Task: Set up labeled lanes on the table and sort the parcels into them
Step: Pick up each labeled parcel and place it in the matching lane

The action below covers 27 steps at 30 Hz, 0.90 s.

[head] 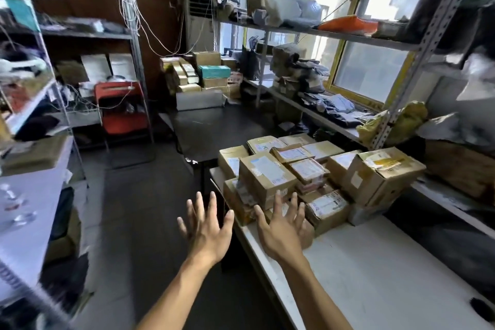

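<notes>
Parcels (302, 171) sit heaped at the far end of the white tabletop (375, 276): stiff taped cardboard, probably light. Left hand (207, 230) and right hand (284, 230) hover before them, fingers (277, 202) spread, holding nothing. Best gripped by opposite side walls.

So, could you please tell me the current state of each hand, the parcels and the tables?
Left hand: open, fingers spread, holding nothing, over the floor.
Right hand: open, fingers spread, in front of the pile; contact unclear.
Brown cardboard parcels: taped shut, labelled, heaped unsorted at the white table's far end.
White table: near part bare, no lane labels visible.
Black table: top bare.
</notes>
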Available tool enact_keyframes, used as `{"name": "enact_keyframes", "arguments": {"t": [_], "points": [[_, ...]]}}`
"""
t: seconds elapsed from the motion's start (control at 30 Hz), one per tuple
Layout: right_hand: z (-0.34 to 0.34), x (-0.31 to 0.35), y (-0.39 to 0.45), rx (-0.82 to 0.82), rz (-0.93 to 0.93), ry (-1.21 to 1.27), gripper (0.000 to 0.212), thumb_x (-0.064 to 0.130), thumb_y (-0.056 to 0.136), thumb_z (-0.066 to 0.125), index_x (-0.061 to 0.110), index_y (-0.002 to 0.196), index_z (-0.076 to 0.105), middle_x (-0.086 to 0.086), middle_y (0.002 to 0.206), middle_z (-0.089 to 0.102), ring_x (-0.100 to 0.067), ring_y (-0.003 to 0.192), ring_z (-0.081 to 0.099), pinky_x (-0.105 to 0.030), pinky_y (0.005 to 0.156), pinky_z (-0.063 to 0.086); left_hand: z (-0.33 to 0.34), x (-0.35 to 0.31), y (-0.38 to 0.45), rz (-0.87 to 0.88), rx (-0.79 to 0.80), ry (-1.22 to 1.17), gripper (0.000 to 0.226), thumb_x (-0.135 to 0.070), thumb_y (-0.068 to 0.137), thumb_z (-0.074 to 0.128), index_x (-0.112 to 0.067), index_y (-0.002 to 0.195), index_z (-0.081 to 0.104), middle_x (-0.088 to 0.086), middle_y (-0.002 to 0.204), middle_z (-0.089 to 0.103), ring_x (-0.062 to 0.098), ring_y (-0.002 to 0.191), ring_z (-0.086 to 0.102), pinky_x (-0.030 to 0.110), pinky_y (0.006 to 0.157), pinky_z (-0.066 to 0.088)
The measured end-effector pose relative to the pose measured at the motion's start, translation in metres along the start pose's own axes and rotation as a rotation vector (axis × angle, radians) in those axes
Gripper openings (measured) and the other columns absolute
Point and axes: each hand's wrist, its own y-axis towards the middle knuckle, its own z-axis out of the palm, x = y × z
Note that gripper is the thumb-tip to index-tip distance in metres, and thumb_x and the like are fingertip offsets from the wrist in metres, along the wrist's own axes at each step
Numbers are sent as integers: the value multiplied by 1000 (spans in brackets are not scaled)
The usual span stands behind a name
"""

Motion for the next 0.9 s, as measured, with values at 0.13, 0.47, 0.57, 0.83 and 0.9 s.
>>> {"name": "enact_keyframes", "arguments": {"t": [0.13, 0.47, 0.57, 0.83, 0.9], "points": [[10, 7, 52, 18, -19, 21, 77, 71, 102, 22, 35, 165, -3, -3, 169, -28, -26, 154, -30, -52, 124, -12, 14, -10, 44, -21, 18, 14, 69, -58, 103, 31, -34, 162, 3, -3, 169, -16, 18, 154, -22, 50, 122, -15], [-8, 1, 183, -11, 2, 99, 70, 63, 105, 22, 31, 165, 7, -6, 173, -4, -30, 158, -7, -52, 126, -1, 59, -64, 167, -176, 181, -222, 65, -54, 105, 32, -33, 162, 8, -3, 170, -10, 19, 156, -13, 48, 125, -4], [-14, -14, 220, -38, 20, 142, 69, 64, 105, 19, 31, 165, 13, -4, 172, 6, -30, 158, 1, -55, 125, 2, 71, -74, 194, -284, 234, -424, 66, -56, 104, 35, -34, 162, 10, -2, 171, -6, 23, 157, -1, 50, 126, 5], [-23, -36, 308, 11, 144, 274, 77, 72, 100, 17, 23, 151, 46, -11, 155, 47, -32, 137, 46, -55, 116, 33, 95, -67, 229, -647, 532, -902, 74, -74, 95, 36, -34, 156, 30, 11, 164, 29, 46, 149, 23, 79, 103, 32], [-22, -32, 320, 73, 173, 338, 74, 68, 104, 22, 15, 144, 55, -12, 146, 57, -27, 122, 55, -41, 106, 42, 96, -68, 236, -688, 573, -934, 76, -76, 94, 34, -32, 157, 30, 14, 163, 30, 48, 149, 23, 80, 104, 30]]}}
